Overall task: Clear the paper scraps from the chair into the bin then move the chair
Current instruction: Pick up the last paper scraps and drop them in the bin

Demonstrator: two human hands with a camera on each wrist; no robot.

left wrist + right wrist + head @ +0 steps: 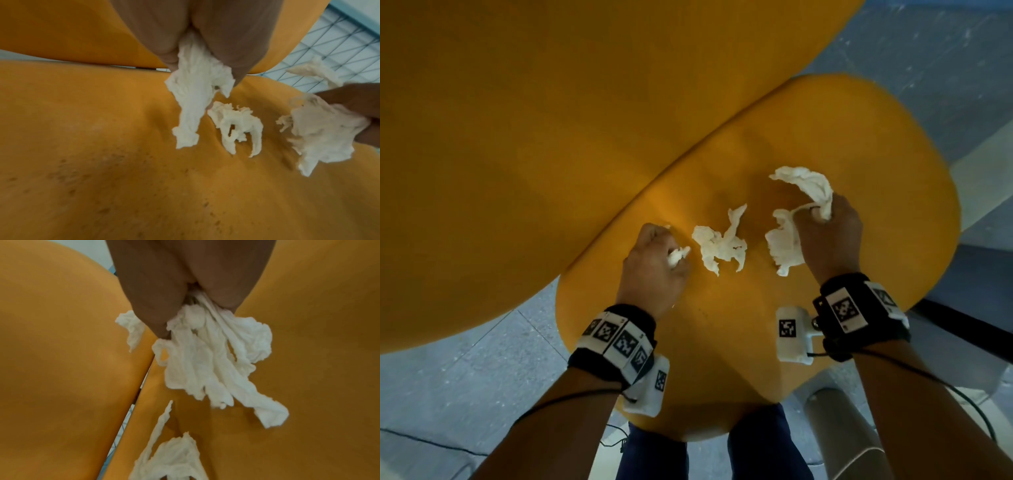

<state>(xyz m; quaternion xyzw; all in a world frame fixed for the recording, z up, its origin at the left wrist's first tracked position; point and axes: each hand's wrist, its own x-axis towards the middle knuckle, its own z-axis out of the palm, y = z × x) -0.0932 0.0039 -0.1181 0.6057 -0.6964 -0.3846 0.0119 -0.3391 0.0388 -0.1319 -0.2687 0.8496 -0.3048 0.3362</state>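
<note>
An orange chair fills the head view, its seat (722,342) below me and its backrest (551,137) at upper left. My left hand (657,253) grips a white paper scrap (677,255) just above the seat; in the left wrist view this scrap (195,100) hangs from my fist. My right hand (825,233) grips a bigger bunch of white scraps (804,186), seen in the right wrist view as a trailing wad (213,366). One loose crumpled scrap (722,243) lies on the seat between both hands.
Grey tiled floor (465,377) surrounds the chair. A pale chair leg (839,435) shows at lower right, and my dark-trousered legs (654,455) stand at the seat's near edge. A mesh grid (333,48) shows behind the backrest. No bin is in view.
</note>
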